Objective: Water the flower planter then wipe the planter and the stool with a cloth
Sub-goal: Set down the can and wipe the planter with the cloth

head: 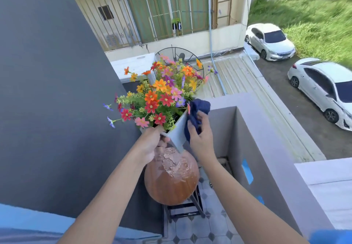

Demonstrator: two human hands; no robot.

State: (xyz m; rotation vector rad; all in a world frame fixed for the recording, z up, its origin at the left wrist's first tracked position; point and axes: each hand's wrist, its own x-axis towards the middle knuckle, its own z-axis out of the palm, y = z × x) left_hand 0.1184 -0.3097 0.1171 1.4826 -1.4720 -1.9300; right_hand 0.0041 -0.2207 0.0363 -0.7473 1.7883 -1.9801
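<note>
A grey planter (176, 134) full of orange, red and pink flowers (160, 96) is lifted and tilted above a round wooden stool (171, 182) with a worn, peeling seat and dark legs. My left hand (150, 144) grips the planter's near corner from the left. My right hand (199, 135) presses a dark blue cloth (198, 110) against the planter's right side wall. The planter's base is hidden behind my hands.
A dark grey wall (53, 91) stands close on the left. A low grey balcony parapet (253, 129) runs along the right, with a drop to a roof and parked white cars (270, 41) beyond. Tiled floor (196, 230) lies under the stool.
</note>
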